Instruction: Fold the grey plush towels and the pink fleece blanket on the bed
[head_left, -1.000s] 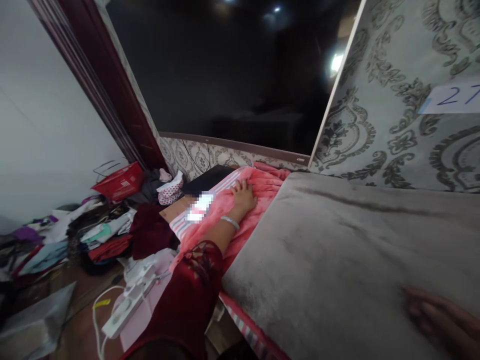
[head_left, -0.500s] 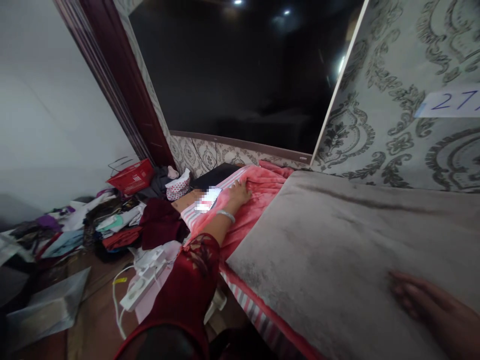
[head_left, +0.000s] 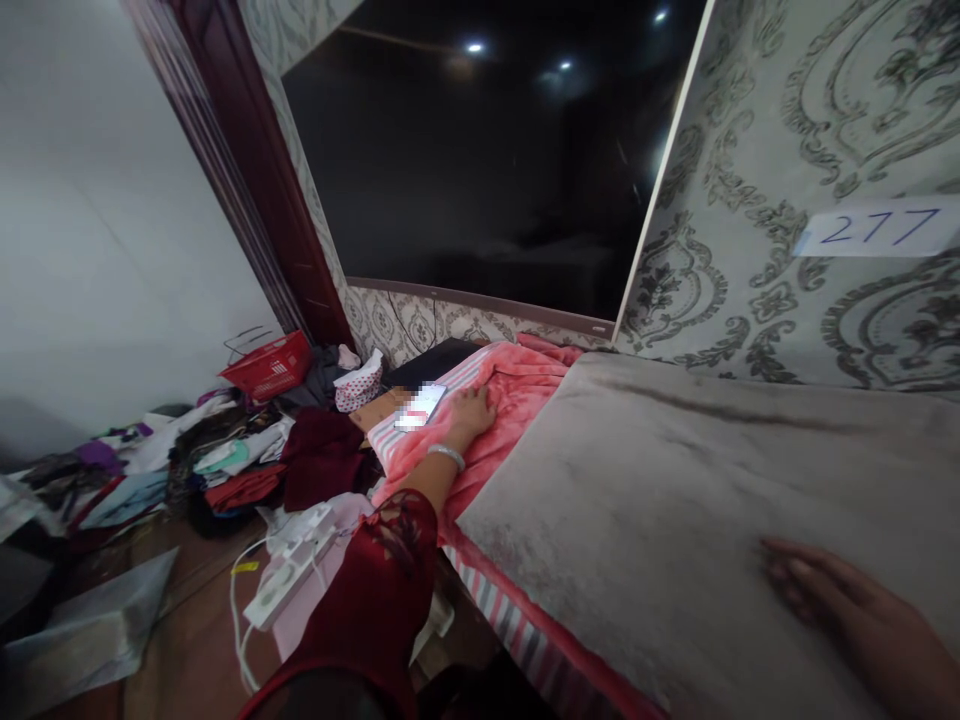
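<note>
My left hand (head_left: 472, 410) lies flat on a crumpled pink-red plush blanket (head_left: 525, 385), its fingers stretched out and holding nothing. Just left of it, a phone (head_left: 421, 408) with a lit, partly blurred-out screen rests on the blanket's striped edge. A grey plush cloth (head_left: 660, 500) is spread over the pink one and covers the right side. Over this grey cloth is my right hand (head_left: 847, 605), slightly blurred, with loosely bent fingers and nothing visible in them. Whether it presses on the cloth is hard to tell.
On the left lie heaped clothes (head_left: 240, 450) and a red basket (head_left: 270, 365). A white power strip (head_left: 289, 580) with cables sits nearer, beside a clear plastic bag (head_left: 112, 620). A large dark television (head_left: 487, 160) hangs on the patterned wall behind.
The camera view has tilted and shifted slightly, bringing the whole wall label into sight. Both hands stay in nearly the same places on or over the cloths.
</note>
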